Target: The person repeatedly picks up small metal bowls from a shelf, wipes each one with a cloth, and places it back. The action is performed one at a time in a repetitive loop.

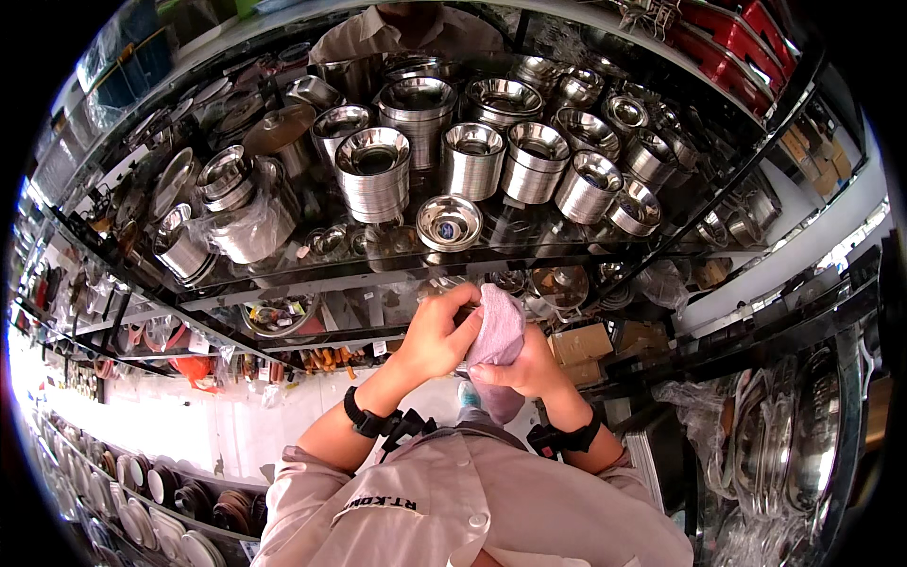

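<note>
A pink cloth (498, 327) is bunched up in front of my waist, between both hands. My right hand (523, 367) grips it from the right, thumb across its lower part, and a loose end hangs below. From the left, my left hand (441, 334) curls its fingers and thumb at the cloth's edge, around something dark that is mostly hidden; I cannot tell what it is. Beyond my hands, a short stack of shallow stainless steel bowls (449, 224) sits at the front of the glass shelf (393, 237). Taller stacks of steel bowls (373, 177) stand behind it.
A lidded steel pot (282, 131) and a plastic-wrapped pot (251, 220) stand on the shelf's left. Black metal frame bars (716, 188) edge the shelf. Cardboard boxes (581, 345) lie lower right. Wrapped metal trays (772, 432) are close at my right; racked plates (142, 521) at lower left.
</note>
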Action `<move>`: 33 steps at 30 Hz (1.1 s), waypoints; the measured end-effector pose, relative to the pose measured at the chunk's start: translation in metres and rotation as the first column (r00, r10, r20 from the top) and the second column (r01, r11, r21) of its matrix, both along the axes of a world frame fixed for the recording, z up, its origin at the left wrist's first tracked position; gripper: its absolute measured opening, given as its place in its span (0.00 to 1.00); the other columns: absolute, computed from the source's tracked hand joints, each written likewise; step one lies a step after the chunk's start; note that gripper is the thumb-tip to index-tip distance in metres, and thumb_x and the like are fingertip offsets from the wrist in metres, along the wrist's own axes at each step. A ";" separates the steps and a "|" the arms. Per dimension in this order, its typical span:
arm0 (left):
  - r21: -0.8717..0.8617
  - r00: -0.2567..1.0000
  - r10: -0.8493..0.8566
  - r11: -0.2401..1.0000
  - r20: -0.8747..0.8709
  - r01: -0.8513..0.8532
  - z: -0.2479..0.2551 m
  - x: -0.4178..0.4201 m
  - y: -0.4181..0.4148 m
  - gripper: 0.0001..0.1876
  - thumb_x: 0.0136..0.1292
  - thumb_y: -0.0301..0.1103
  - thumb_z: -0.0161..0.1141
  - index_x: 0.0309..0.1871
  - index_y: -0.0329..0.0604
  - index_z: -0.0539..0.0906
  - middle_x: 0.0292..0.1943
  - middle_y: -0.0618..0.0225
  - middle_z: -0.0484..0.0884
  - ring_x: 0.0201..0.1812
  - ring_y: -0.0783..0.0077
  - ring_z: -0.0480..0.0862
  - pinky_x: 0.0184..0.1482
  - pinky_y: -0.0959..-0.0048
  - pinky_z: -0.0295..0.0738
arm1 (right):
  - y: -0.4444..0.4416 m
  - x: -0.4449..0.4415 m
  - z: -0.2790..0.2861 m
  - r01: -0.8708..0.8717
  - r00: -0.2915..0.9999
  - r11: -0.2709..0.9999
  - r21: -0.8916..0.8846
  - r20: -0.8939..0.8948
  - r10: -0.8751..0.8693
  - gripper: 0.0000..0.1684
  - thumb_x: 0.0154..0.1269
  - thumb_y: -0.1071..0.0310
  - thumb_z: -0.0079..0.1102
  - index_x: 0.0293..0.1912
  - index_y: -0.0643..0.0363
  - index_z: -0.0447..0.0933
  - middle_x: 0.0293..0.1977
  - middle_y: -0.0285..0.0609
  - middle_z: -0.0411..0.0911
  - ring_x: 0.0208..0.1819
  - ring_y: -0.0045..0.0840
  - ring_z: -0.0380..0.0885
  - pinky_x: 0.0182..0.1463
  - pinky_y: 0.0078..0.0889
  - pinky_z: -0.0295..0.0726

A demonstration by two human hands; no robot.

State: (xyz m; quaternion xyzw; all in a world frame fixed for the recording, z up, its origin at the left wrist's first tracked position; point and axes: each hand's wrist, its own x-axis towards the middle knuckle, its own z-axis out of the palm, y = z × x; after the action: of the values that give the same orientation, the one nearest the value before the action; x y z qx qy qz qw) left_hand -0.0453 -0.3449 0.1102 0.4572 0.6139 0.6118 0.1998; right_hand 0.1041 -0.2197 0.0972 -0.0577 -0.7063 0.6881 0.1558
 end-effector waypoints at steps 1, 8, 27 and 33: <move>-0.006 1.000 0.015 1.000 0.000 -0.015 -0.007 -0.001 0.002 0.10 0.69 0.30 0.57 0.43 0.31 0.82 0.29 0.57 0.82 0.29 0.67 0.82 0.35 0.67 0.77 | -0.002 0.000 0.000 0.026 1.000 0.999 0.041 0.010 -0.027 0.35 0.51 0.60 0.84 0.55 0.65 0.80 0.47 0.39 0.85 0.50 0.21 0.82 0.58 0.31 0.79; 0.232 0.451 -0.097 0.939 0.887 -0.254 -0.031 -0.010 0.023 0.07 0.73 0.32 0.55 0.37 0.42 0.80 0.29 0.73 0.77 0.32 0.79 0.78 0.47 0.73 0.79 | -0.028 -0.015 -0.028 0.200 0.939 0.979 -0.039 -0.279 -0.203 0.43 0.55 0.62 0.84 0.65 0.66 0.72 0.56 0.43 0.82 0.57 0.23 0.80 0.64 0.33 0.76; 0.157 0.970 -0.172 0.977 0.173 0.145 -0.018 -0.020 -0.012 0.19 0.66 0.30 0.73 0.57 0.37 0.80 0.47 0.64 0.86 0.46 0.71 0.84 0.50 0.68 0.79 | 0.048 -0.008 -0.088 0.555 0.816 0.819 -0.145 -0.096 -0.570 0.26 0.82 0.53 0.54 0.61 0.67 0.76 0.54 0.42 0.83 0.54 0.24 0.81 0.60 0.30 0.79; 0.093 0.663 0.140 0.990 -0.735 -0.106 -0.008 -0.048 0.009 0.12 0.54 0.26 0.74 0.43 0.41 0.87 0.37 0.64 0.88 0.42 0.55 0.86 0.52 0.59 0.77 | 0.084 -0.002 -0.054 0.213 0.854 0.841 -0.497 -0.323 -0.407 0.47 0.80 0.33 0.38 0.81 0.57 0.49 0.79 0.44 0.57 0.79 0.38 0.58 0.81 0.49 0.58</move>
State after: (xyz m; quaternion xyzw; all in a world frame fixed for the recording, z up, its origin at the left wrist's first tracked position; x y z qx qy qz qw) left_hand -0.0930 -0.3360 0.1025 0.6273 0.6584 0.3991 -0.1173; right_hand 0.1017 -0.1362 0.0428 -0.0598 -0.4612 0.7913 0.3970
